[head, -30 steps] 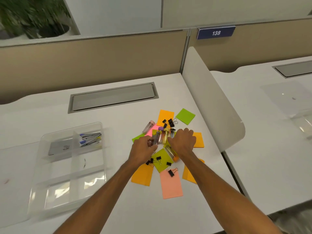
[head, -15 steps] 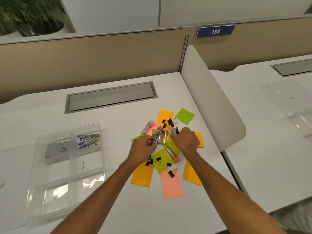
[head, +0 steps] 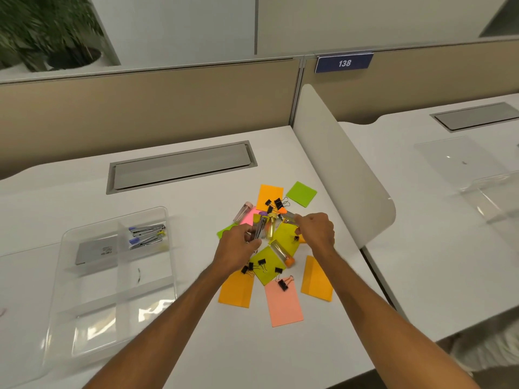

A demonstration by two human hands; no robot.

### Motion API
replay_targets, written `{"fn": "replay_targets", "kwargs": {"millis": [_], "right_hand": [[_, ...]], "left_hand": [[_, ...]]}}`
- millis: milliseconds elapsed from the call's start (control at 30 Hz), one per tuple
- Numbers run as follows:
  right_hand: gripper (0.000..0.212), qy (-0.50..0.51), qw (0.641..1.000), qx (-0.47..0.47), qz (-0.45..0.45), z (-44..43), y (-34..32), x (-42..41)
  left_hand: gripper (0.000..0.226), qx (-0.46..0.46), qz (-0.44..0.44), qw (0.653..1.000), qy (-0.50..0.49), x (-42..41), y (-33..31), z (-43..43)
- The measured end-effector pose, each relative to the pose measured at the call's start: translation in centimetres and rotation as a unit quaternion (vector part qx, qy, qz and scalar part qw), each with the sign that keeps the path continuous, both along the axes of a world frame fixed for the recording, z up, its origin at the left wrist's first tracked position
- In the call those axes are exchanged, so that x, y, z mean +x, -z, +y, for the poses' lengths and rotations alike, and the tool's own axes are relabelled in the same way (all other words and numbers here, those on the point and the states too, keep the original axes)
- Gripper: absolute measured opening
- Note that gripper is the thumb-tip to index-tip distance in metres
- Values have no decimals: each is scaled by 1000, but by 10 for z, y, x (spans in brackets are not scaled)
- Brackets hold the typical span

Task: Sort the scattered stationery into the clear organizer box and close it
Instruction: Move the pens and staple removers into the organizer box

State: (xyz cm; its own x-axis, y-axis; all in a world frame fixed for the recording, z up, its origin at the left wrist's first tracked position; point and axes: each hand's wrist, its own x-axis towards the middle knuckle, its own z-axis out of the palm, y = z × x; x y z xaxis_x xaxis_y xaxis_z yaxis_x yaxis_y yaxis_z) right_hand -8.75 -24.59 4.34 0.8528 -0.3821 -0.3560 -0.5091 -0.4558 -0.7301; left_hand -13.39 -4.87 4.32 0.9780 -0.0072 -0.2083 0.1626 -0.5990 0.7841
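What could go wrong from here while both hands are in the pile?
The left hand grips several tubes at once; one may slip and roll across the desk. The right hand pinches another tube by its end, so it may tip out. Binder clips lie on the notes; lifting a note could scatter them.

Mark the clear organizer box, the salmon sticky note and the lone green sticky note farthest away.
clear organizer box (head: 95,329), head view, bare floor of a near compartment
salmon sticky note (head: 285,304), head view, its middle, below the clip
green sticky note (head: 301,193), head view, its middle
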Motion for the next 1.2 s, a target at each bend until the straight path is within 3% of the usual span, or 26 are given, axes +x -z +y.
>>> {"fn": "replay_targets", "kwargs": {"millis": [300, 533, 700, 833, 1200], "right_hand": [[5, -55, 974, 219, -23, 39, -26, -12], [7, -117, 957, 266, -6, 118, -33, -19], [7, -141, 961, 235, -15, 165, -30, -28], [8, -145, 963, 226, -29, 187, -27, -36], [14, -171, 972, 148, -67, 193, -15, -46]], "left_hand": [[28, -29, -22, 995, -94, -9, -19, 51], [18, -48, -10, 974, -219, -25, -33, 154], [17, 41, -15, 966, -253, -29, -30, 222], [21, 73, 11, 971, -229, -21, -24, 248], [22, 211, 72, 974, -39, 8, -10, 255]]}}
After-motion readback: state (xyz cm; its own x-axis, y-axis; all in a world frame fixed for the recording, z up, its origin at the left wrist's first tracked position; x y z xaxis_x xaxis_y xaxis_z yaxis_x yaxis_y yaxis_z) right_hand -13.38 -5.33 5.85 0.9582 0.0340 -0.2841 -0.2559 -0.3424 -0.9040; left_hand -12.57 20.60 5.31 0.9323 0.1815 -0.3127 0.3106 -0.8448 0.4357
